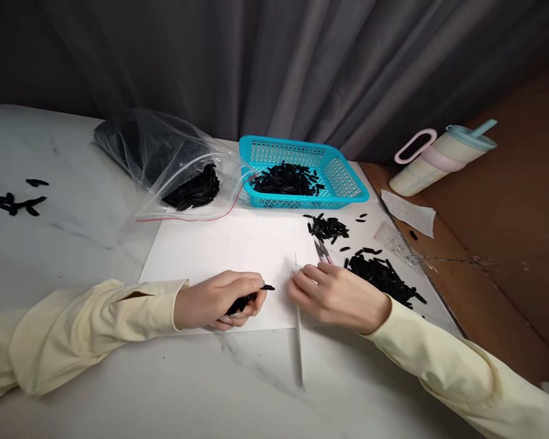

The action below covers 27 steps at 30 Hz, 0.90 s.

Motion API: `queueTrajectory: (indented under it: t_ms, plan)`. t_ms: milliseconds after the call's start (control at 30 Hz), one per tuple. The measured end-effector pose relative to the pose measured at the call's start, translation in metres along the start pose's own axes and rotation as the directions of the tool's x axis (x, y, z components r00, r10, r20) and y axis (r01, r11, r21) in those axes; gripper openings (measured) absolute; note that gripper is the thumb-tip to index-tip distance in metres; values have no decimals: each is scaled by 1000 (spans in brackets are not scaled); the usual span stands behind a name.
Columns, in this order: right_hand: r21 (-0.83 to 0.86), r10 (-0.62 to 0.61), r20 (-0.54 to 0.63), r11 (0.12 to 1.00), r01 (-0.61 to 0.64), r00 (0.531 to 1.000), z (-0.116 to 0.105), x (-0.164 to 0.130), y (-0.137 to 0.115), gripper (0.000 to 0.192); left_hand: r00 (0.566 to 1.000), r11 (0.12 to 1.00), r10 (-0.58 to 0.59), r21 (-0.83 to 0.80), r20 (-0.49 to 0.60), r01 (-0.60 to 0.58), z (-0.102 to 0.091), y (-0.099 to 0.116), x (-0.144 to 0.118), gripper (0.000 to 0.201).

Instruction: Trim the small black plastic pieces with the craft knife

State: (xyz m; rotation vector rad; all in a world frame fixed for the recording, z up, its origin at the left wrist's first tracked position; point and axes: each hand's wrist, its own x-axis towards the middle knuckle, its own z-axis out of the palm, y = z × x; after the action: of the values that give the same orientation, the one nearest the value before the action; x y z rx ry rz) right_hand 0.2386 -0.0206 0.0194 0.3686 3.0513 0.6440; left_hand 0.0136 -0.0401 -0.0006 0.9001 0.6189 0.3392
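My left hand [219, 299] rests on a white sheet [229, 247] and is closed on a bunch of small black strips [249, 297], one sticking out toward the right. My right hand [336, 292] lies just right of it, fingers curled, with the tips of small scissors [322, 251] poking out above the knuckles. A thin white stick [298, 329] runs under that hand toward me. A pile of black strips [384, 277] lies beside my right wrist, and a smaller pile [328, 228] sits farther back.
A turquoise basket [343, 177] holds more black strips at the back. An open clear zip bag [174, 164] of strips lies left of it. A few strips [13, 203] lie at far left. A lidded cup with a straw [443, 158] and a paper slip [409, 212] are at right, beyond the table edge.
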Motion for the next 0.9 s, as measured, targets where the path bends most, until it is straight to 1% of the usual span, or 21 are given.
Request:
queueTrajectory:
  t_ms: [33,67,100,133,167,200,233,267,300,333,367,433,500,567,633,700,767,833,900]
  plan:
    - [49,25,-48,999,-22,999,1,-3,3,17,1000,1000,-1,-1,7,1,0,1,0,34]
    - [128,85,-103,989,-71,991,1,-7,6,16,1000,1000,-2,0,16,2,1,1,-1,34]
    - [237,190,-154,960,-150,970,0,-10,8,14,1000,1000,-2,3,26,2,1,2,-1,34]
    - [368,330,-179,896,-248,927,0,-12,8,12,999,1000,-1,7,34,1,1,3,-2,34]
    - [509,478,-159,789,-343,864,-1,-13,7,10,999,1000,0,12,40,-1,1,3,-2,34]
    - [639,604,-94,646,-418,791,-2,-13,6,12,999,1000,0,17,42,-1,2,4,-2,33]
    - [737,684,2,492,-463,730,-3,-12,4,16,999,1000,-1,21,40,0,2,4,-2,33]
    - [797,717,101,356,-487,690,-4,-11,3,21,999,1000,-2,24,34,1,1,4,-2,32]
    - [829,712,184,257,-496,677,-4,-9,1,25,1000,1000,-2,27,30,1,1,4,-2,32]
    - [845,691,241,196,-497,682,-3,-7,0,26,1000,1000,-2,29,26,1,1,3,-2,32]
    - [851,668,274,167,-498,692,-3,-5,0,25,1000,1000,-2,31,26,1,1,3,-1,32]
    - [840,633,319,155,-520,705,-1,-2,1,20,999,1000,-2,31,34,1,0,3,-1,32]
    - [826,601,387,111,-552,700,0,0,3,19,999,1000,-7,29,42,6,0,2,-2,30]
    - [827,574,450,20,-561,684,-1,0,6,19,999,1000,-14,24,41,13,0,2,-1,28]
    - [841,550,497,-115,-529,671,-4,0,7,18,999,1000,-18,15,42,17,0,3,-1,29]
    - [849,535,523,-255,-463,664,-9,1,7,19,999,1000,-17,1,51,17,0,4,-1,30]
    - [850,541,526,-355,-389,656,-15,2,7,19,998,1000,-18,-15,60,19,1,5,-1,32]
    - [862,575,503,-392,-322,645,-20,3,5,17,998,1000,-22,-21,58,23,2,6,-1,32]
    - [866,599,493,-410,-287,631,-24,4,4,16,999,1000,-22,-13,49,23,2,7,-1,32]
